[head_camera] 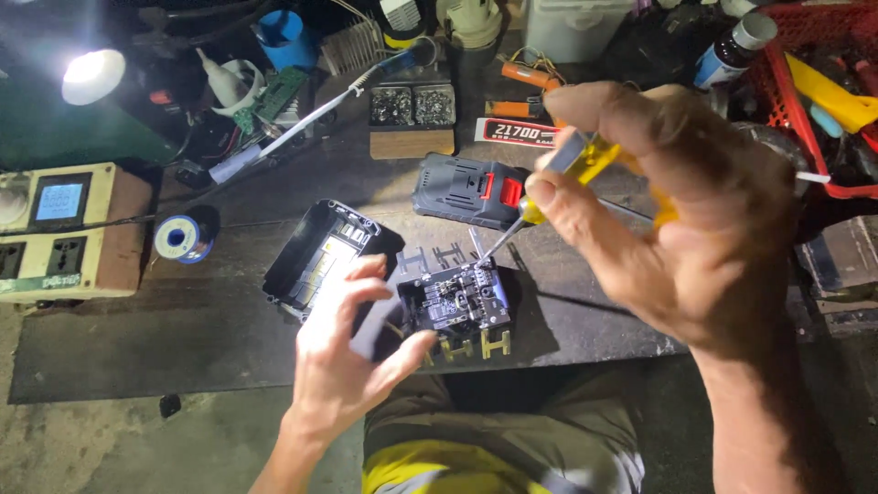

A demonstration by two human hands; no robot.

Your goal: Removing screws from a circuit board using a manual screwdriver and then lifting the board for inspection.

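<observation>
Right hand point(677, 229) closed around a yellow-handled screwdriver point(585, 169), tip down on the circuit board point(457, 302) near the worktop's point(183, 320) front edge. Left hand point(352, 357) gripping that board from the side — fingers curled about it. Behind, toward the middle — an open black case point(325, 252) and a battery pack point(471, 190).

The dark workbench point(183, 338) bears a solder spool point(180, 237), black housing point(471, 190), perhaps battery casing point(320, 256).
</observation>
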